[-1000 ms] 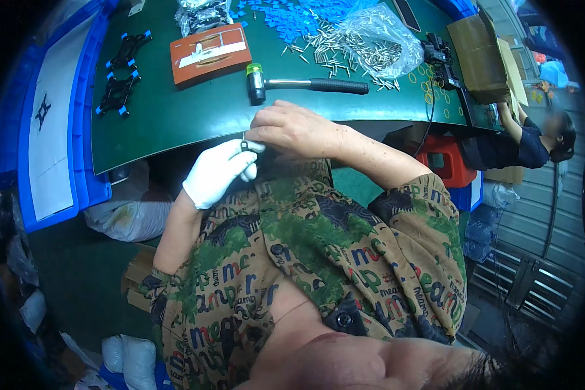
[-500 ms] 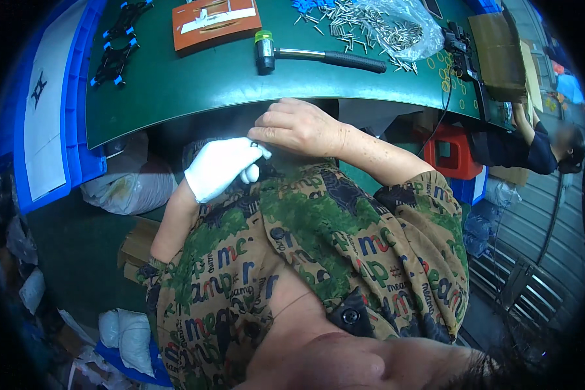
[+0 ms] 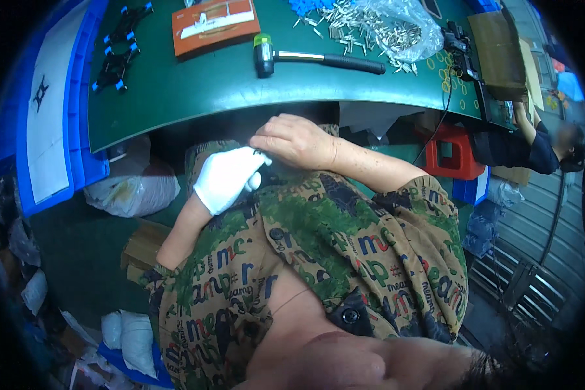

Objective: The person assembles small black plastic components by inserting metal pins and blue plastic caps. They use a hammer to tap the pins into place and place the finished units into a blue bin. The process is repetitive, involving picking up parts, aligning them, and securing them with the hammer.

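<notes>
My left hand [image 3: 229, 179], in a white glove, is held low over my lap, just below the table's front edge. Its fingers are curled, with the thumb side turned toward the right hand. My bare right hand [image 3: 298, 142] meets it at the fingertips, its fingers bent and pressed together. Whatever is pinched where the two hands meet is too small and hidden to name. On the green table [image 3: 195, 84] beyond them lies a mallet [image 3: 264, 57] with a black and yellow-green head, its dark grip pointing right.
An orange-brown box [image 3: 216, 31] sits behind the mallet. Metal pins [image 3: 348, 34] are heaped by a clear bag [image 3: 417, 29], near blue pieces [image 3: 305, 6] and yellow rings [image 3: 446, 84]. Black frames [image 3: 117, 64] lie left, beside a blue bin [image 3: 78, 136]. A co-worker [image 3: 517, 143] is at far right.
Both hands have come slightly down toward my lap, the gloved one also a little to the right. They stay together at the fingertips. Things on the table have not moved.
</notes>
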`<state>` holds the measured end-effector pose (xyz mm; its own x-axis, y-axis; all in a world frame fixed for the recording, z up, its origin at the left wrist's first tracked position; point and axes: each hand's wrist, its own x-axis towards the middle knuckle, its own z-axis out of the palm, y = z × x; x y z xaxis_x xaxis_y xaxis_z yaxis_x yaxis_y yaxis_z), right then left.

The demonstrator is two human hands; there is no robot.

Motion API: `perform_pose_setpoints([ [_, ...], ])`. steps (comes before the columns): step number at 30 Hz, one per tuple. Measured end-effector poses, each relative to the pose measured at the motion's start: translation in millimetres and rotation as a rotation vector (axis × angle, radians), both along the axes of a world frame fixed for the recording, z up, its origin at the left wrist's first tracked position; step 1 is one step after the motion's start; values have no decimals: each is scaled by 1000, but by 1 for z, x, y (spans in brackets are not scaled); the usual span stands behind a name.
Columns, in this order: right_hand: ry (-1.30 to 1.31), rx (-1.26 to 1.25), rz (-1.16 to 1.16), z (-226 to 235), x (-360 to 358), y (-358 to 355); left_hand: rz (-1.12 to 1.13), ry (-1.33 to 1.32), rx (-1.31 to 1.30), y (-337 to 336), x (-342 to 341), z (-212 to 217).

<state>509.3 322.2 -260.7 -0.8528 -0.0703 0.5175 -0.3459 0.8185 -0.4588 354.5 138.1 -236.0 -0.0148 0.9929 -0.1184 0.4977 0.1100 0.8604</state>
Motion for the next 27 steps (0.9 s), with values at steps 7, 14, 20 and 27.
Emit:
perform_pose_setpoints([
  [7,60,208,-340,75,-6,93,81,-182,-230,9,-5,17],
  [14,-147,336,-575,54,-71,201,-79,-6,-145,17,-2,10],
  [20,-298,517,-655,40,-108,214,0,-122,-181,12,-2,13],
  [27,-302,664,-490,48,-79,220,8,-140,-142,12,-2,7],
])
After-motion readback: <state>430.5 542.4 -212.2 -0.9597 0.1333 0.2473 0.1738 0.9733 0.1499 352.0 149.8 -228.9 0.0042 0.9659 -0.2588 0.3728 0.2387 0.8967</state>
